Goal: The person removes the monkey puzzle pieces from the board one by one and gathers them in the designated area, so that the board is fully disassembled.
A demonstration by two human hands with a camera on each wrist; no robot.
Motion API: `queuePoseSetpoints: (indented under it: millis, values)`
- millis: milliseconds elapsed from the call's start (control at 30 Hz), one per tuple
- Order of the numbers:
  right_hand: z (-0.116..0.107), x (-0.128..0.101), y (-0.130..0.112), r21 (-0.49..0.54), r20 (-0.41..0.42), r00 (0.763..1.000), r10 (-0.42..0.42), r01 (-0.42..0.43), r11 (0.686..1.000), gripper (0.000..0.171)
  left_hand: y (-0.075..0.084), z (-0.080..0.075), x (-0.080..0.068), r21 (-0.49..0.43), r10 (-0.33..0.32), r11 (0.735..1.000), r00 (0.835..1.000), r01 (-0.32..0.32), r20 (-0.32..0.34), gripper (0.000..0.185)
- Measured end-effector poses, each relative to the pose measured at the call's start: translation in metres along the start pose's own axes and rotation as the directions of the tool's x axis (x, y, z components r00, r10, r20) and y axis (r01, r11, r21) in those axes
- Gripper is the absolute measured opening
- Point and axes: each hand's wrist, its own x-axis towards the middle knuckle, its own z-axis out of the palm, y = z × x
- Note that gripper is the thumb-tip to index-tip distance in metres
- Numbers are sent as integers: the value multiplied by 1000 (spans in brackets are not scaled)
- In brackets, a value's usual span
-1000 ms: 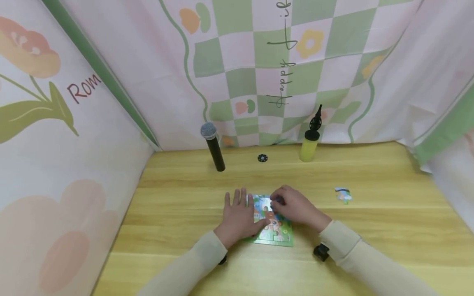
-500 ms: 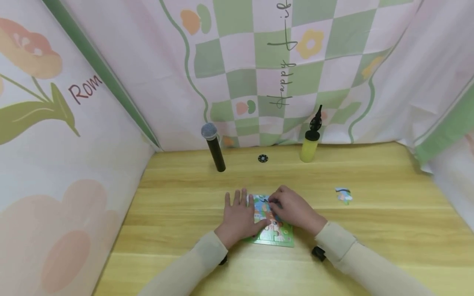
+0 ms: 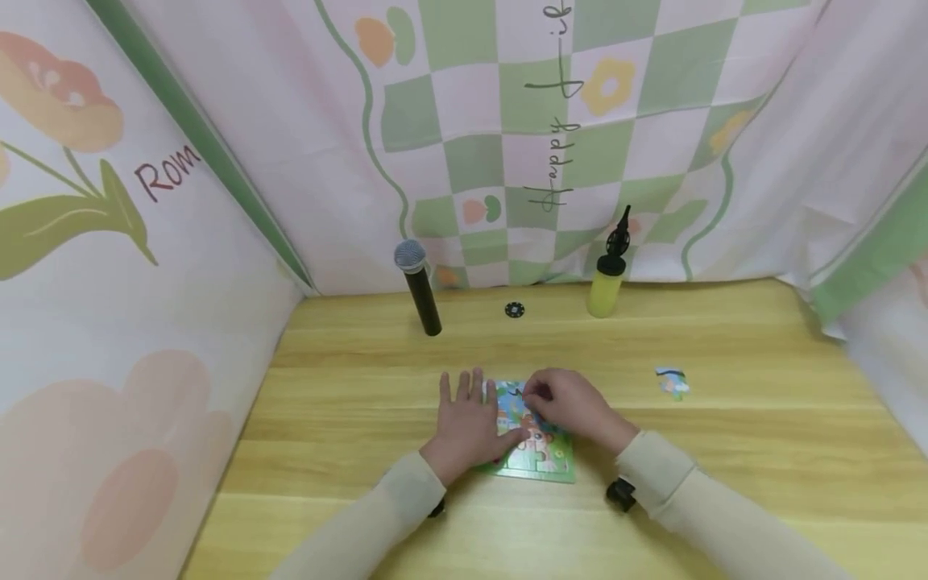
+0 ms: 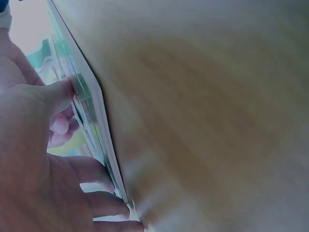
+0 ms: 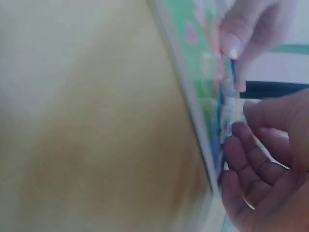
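Our right hand (image 3: 573,407) curls its fingers (image 5: 241,154) over the upper part of the flat green-bordered cartoon jigsaw puzzle board (image 3: 540,459), just below the middle of the head view; the grip looks pinched on a small blue-and-white puzzle piece (image 5: 231,113), though the blur leaves us unsure how firmly. Our left hand (image 3: 467,419) lies spread and flat on the board's left edge, thumb (image 4: 60,94) pressing on its rim.

The risks, as we judge them: the piece may sit skewed over its gap, and pressing it then would bend a tab or lift neighbouring pieces. If the left hand eases off, the thin board could slide on the smooth pale wooden table (image 3: 725,451). Our right sleeve hangs close to the small black object (image 3: 622,494) at the lower middle and could knock it.

A loose pale blue puzzle piece (image 3: 672,382) lies well apart at right. The black microphone (image 3: 418,287), black disc (image 3: 514,310) and yellow bottle-shaped hand pump (image 3: 607,278) stand along the far edge.
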Motion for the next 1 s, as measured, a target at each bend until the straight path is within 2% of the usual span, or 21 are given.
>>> queuePoseSetpoints:
  millis: [67, 167, 300, 400, 500, 633, 767, 900, 1000]
  values:
    - [0, -2, -1, -10, -23, 1000, -5, 5, 1000, 11, 0, 0, 0, 5, -1, 1000, 1000, 1, -3, 107]
    - [-2, -7, -3, -83, -57, 998, -16, 11, 996, 23, 0, 0, 1, 10, 6, 1000, 1000, -6, -11, 108]
    - [-10, -17, -6, -208, -36, 999, -27, 19, 978, 39, -1, -2, 2, 14, 10, 1000, 1000, -10, -22, 108]
    - [-15, -23, -6, -262, -2, 999, -35, 33, 965, 41, -1, -3, 1, 17, 8, 1000, 1000, -8, -25, 108]
    - [-18, -26, -6, -268, 17, 999, -32, 35, 963, 38, -2, -4, 0, 18, 6, 1000, 1000, -6, -24, 107]
    - [-17, -24, -1, -185, 11, 999, -35, 36, 982, 29, -2, -3, -1, 14, 8, 1000, 1000, -8, -21, 107]
    - [-20, -21, 8, -2, -7, 999, -32, 32, 999, 14, -1, -2, -1, 4, 13, 1000, 1000, -13, -23, 108]
    - [-35, -21, 24, 167, 18, 1000, 15, -18, 986, 11, -1, -2, -2, 2, 8, 1000, 1000, -8, -18, 107]
    - [-50, -24, 41, 234, 58, 994, 92, -103, 967, 14, -1, -2, -2, 5, 6, 1000, 1000, -6, -15, 107]
